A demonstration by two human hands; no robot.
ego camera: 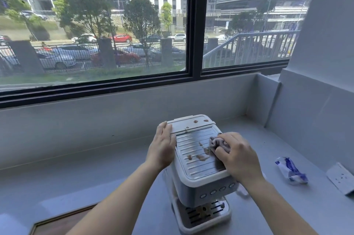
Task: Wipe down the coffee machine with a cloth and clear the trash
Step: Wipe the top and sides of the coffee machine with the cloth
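Grey counter, coffee machine near its front edge. Left hand flat against its side, right hand clamps the cloth on top, mid-wipe. Wrapper by the right edge not binned. Next, I'd guess: drag left across the brown smears.

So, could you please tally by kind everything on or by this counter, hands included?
Hands: 2 (left hand, right hand)
Coffee machine: 1
Cloth: 1
Blue-and-white wrapper: 1
Partly hidden white scrap: 1
Socket plate: 1
Wooden tray: 1
Total: 8
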